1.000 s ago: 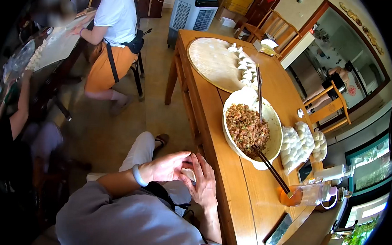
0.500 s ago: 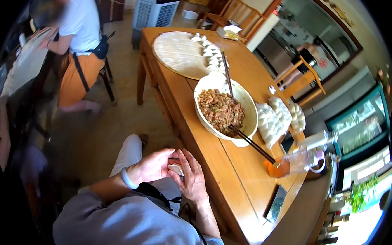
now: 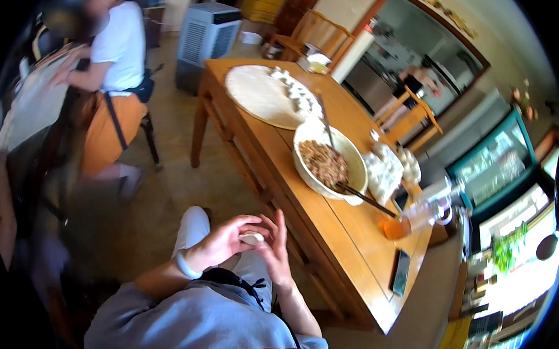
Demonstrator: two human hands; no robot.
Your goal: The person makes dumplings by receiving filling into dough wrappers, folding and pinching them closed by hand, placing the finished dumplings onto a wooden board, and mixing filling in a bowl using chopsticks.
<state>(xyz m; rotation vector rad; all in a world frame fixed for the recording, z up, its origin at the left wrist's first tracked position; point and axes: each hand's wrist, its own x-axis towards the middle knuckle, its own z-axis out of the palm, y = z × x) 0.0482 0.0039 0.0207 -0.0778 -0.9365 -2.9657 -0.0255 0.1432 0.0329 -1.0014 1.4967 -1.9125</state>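
Note:
A small white dumpling (image 3: 250, 239) is held over my lap between both hands. My left hand (image 3: 223, 239), with a pale band at the wrist, curls its fingers around one side of it. From the other side, the thumb of my right hand (image 3: 277, 252) presses on the dumpling while its fingers point upward. To the right on the wooden table stands a large cream bowl (image 3: 359, 172) of minced filling (image 3: 322, 164). One pair of chopsticks (image 3: 369, 200) lies over its near rim, and other chopsticks (image 3: 325, 121) lean at the far side.
A round mat (image 3: 252, 95) carries several dumplings (image 3: 298, 93). Plastic bags with white pieces (image 3: 382, 174), a bottle of orange liquid (image 3: 397, 227) and a phone (image 3: 400, 273) are on the table (image 3: 345, 252). A person (image 3: 119, 49) works at another table on the left; another person (image 3: 414, 80) stands in the kitchen.
My right hand's fingers have lifted and spread from over the dumpling, showing more of it. The view has shifted slightly; the person on the left leans further over the other table.

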